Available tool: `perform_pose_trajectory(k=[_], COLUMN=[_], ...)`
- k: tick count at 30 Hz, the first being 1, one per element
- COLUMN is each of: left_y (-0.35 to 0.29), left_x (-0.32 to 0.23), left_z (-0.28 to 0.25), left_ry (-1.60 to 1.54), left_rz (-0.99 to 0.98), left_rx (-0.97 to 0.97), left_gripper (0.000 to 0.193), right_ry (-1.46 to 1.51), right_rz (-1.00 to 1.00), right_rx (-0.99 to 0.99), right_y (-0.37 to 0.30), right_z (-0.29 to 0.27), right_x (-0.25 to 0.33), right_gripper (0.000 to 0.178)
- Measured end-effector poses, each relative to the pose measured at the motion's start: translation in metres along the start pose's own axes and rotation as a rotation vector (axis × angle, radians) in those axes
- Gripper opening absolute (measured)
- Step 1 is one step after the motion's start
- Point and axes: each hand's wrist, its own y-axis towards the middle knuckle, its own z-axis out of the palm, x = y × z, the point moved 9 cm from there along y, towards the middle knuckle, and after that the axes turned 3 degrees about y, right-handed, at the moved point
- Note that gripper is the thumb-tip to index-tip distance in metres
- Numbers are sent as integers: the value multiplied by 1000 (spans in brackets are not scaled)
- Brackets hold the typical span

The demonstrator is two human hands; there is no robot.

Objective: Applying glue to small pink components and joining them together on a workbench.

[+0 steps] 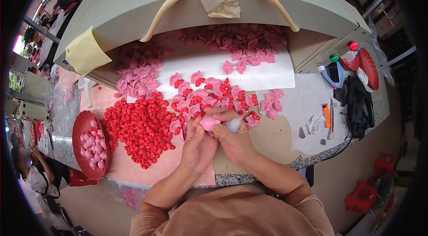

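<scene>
Tan shirt cloth [249, 211] lies nearest, with both forearms reaching forward over the speckled desk [380, 109]. From the left, a red scalloped dish [84, 122] contains pink balls [92, 147], its raised rim probably keeping them from rolling. Beside it, glossy red bean-shaped pieces [145, 131] spread in a loose heap, perhaps left low so that single ones are easy to pick. Beyond them, pink petal-edged pieces [136, 77] are piled at the left of a grey hood's [133, 17] opening, apparently sorted away from the red.

The left hand [197, 144] is at the middle, its fingers grasping a smooth pink bulb-shaped piece [208, 123] just above the near part of the desk. The right hand [238, 142] meets it there, thumb and fingertips closed on the piece's other side, likely to steady it; a translucent bottle-like object [233, 124] is tucked in the same grip, seemingly to spare setting it down. Behind the hands lie pink shells with red pieces against them [196, 98], partly on a white sheet [272, 75].

Farther right, a small pink cluster [272, 102] sits apart, then crumpled tissue [315, 124], an orange stick-shaped item [326, 115] and black fabric [360, 106], perhaps pushed aside to free working room.
</scene>
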Motion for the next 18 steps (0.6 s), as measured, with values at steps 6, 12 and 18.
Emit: perform_pose_trajectory(k=[6,12,18], left_y=[2,5,2], left_x=[-1,4,-14], left_z=[3,12,10], left_ry=[-49,-20,326], left_rz=[-3,-9,145], left_rx=[-72,19,16], left_gripper=[18,22,38], right_ry=[-16,-193,-535], right_rz=[9,-115,-80], right_rx=[-68,-40,-72], right_y=[0,1,-14], right_z=[-5,-6,1], right_x=[-2,10,47], right_gripper=[20,17,34])
